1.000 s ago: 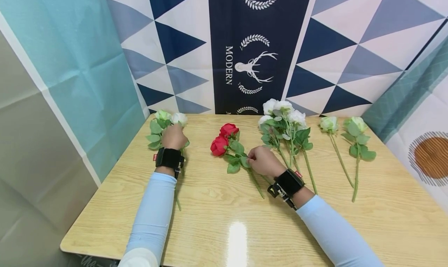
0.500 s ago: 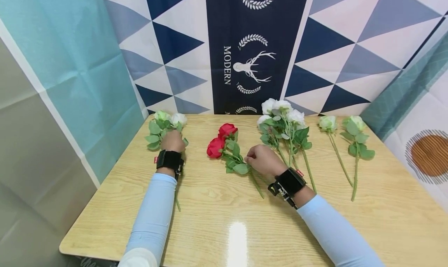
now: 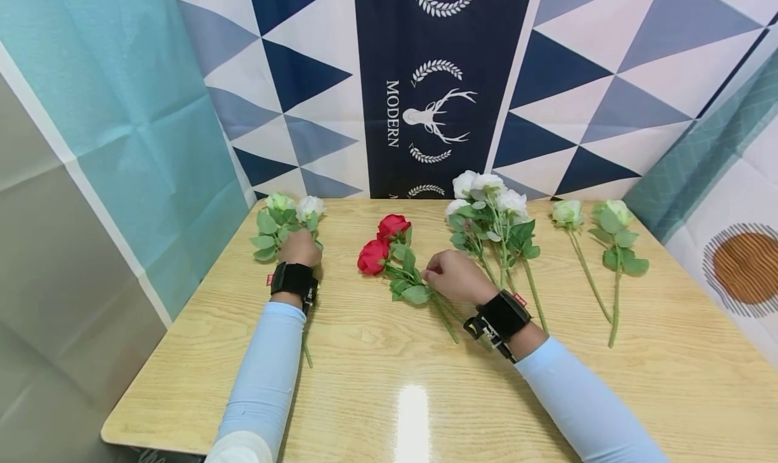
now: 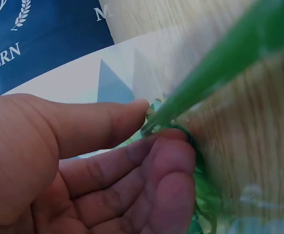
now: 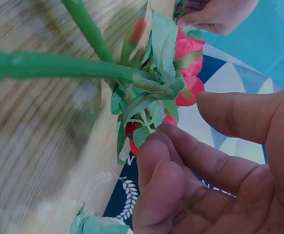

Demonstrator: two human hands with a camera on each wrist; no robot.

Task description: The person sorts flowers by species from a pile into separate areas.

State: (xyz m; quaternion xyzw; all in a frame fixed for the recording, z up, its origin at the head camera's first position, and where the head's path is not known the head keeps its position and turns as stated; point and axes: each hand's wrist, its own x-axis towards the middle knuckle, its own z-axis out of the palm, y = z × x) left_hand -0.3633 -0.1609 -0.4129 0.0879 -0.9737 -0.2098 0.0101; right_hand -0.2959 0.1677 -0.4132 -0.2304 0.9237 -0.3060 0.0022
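The person's left hand (image 3: 300, 247) is lying on the pale green and white roses (image 3: 286, 214) at the left of the frame, near the far left corner of the wooden surface (image 3: 389, 389). In the left wrist view the thumb and fingers (image 4: 127, 161) are curling in and touching a green stem (image 4: 220, 63), so this grip is pinching the stem.

The right hand (image 3: 457, 277) is sitting in the middle of the frame, right beside the red roses (image 3: 381, 243). The red roses are lying flat on the surface with their heads pointing to the far wall. In the right wrist view the fingers (image 5: 181, 161) are bending close to the green leaves (image 5: 152, 97) under the red petals, and the thumb is sitting a little apart. I cannot tell if this grip is really holding the stem or only touching the leaves.

To the right of the right hand, a bunch of white roses (image 3: 492, 210) is lying on the surface. Farther right, two more pale green roses (image 3: 592, 214) are lying side by side with long stems. A blue and white cloth with triangles (image 3: 437, 78) is hanging behind the surface.
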